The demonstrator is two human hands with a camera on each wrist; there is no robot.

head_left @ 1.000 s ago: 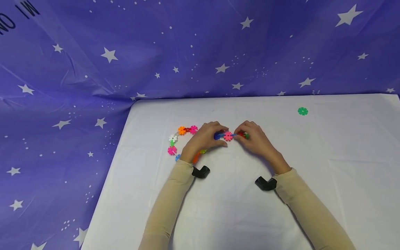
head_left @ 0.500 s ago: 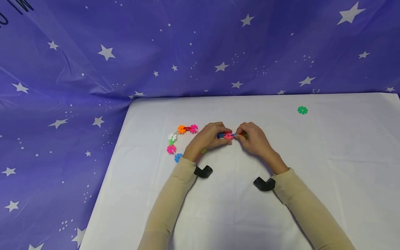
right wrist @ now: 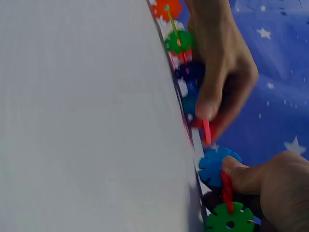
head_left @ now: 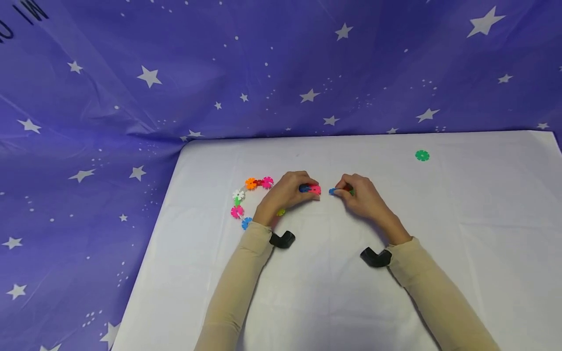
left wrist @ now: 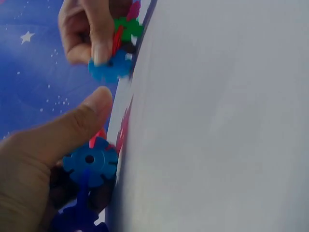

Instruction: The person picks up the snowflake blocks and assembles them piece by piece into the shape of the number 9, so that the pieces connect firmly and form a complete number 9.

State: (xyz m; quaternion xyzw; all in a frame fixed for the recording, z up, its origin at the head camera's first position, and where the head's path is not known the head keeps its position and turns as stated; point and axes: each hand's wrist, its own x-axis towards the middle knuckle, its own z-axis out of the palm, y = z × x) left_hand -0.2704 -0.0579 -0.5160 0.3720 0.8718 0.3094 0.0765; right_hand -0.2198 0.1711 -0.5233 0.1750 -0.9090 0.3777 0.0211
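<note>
My left hand (head_left: 285, 195) pinches a pink notched plastic disc (head_left: 315, 189) between thumb and fingers. Behind that disc, blue discs (left wrist: 91, 162) run back under the palm. Facing it across a small gap, my right hand (head_left: 362, 197) pinches a light blue disc (right wrist: 212, 166) between thumb and fingers. A red disc (right wrist: 227, 191), seen edge-on, links the light blue one to a green disc (right wrist: 229, 221). On the table, left of my left hand, a curved chain of coloured discs, with an orange one (head_left: 250, 184) at its far side, lies partly hidden by hand and wrist.
A loose green disc (head_left: 422, 155) lies flat near the table's back right. White cloth (head_left: 342, 292) covers the table. A purple star-printed curtain (head_left: 263, 73) hangs behind and to the left. Black elbow-shaped pieces (head_left: 375, 257) stick out from both cuffs.
The left fingers first moved right and closed on the pink disc. Since then the hands have drawn apart, and a gap now separates the pink disc from the light blue one.
</note>
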